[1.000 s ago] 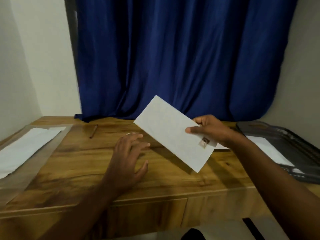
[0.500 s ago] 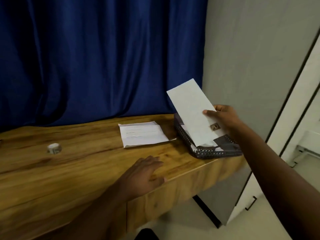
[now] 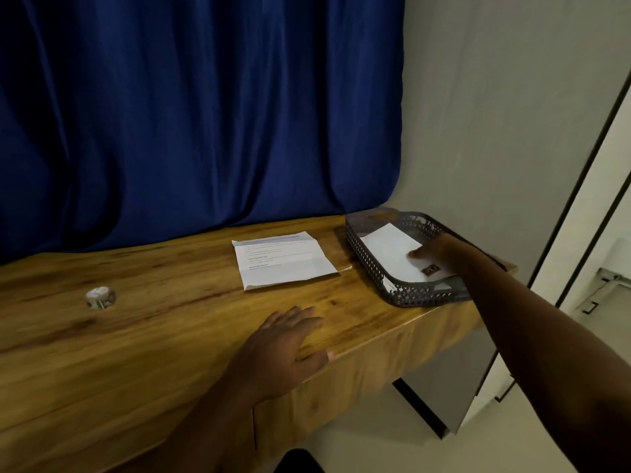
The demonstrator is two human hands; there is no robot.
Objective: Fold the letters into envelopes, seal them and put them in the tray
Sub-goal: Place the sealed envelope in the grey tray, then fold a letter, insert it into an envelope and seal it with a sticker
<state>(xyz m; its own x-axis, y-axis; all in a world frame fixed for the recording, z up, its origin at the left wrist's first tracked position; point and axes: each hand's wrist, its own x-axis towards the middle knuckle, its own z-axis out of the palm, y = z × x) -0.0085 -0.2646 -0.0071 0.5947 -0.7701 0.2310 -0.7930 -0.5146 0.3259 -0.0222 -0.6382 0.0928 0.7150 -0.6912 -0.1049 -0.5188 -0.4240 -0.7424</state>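
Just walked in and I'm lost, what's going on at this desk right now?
A person is filing mail. Their right hand reaches into the grey perforated tray at the desk's right end, fingers on a stamped white envelope lying inside it. Whether they grip it or just touch it isn't clear. The left hand rests flat on the wooden desk near the front edge. A printed letter lies on the desk beside the tray, not yet in an envelope. A small roll of tape sits further left.
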